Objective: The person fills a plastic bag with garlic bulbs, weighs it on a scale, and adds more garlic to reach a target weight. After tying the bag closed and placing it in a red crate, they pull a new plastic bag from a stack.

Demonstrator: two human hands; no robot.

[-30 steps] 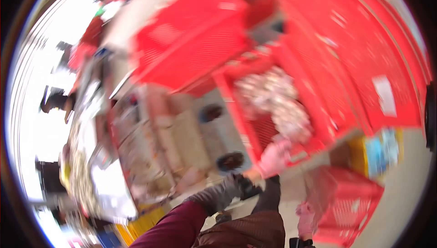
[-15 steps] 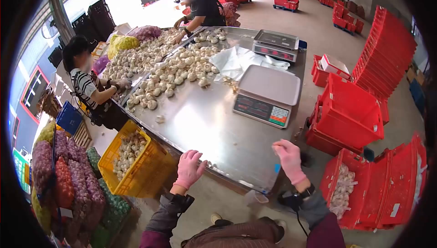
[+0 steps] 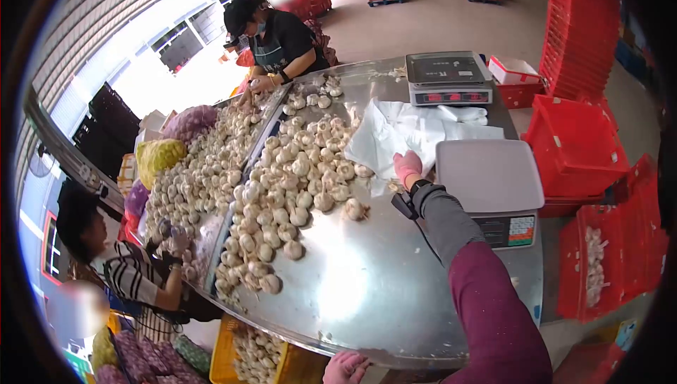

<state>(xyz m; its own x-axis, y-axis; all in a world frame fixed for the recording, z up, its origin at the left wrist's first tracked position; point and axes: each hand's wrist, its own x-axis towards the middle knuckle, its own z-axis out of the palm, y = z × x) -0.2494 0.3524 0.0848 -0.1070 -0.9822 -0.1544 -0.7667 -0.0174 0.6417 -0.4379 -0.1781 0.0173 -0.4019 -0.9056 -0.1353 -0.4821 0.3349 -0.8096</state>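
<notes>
My right hand point(image 3: 407, 167), in a pink glove, reaches far over the metal table point(image 3: 402, 292) to the near edge of a pile of white plastic bags point(image 3: 395, 130). Its fingers are bent together on the thin film. My left hand point(image 3: 345, 368), also gloved in pink, is low by the table's near edge, partly cut off by the frame; its fingers curl loosely, a little apart, with nothing visible in them. Loose garlic bulbs point(image 3: 296, 165) lie heaped left of the bags. A scale point(image 3: 486, 172) with a grey pan stands just right of my right hand.
A second scale point(image 3: 448, 77) is behind the bags. Two co-workers handle garlic along the far and left sides. A yellow crate point(image 3: 226, 356) of garlic is below the table's left edge; red crates point(image 3: 575, 144) stand on the right.
My right hand has moved forward and left from the table's near right corner to the plastic bags. My left hand appears lower in view. The camera has come closer over the table.
</notes>
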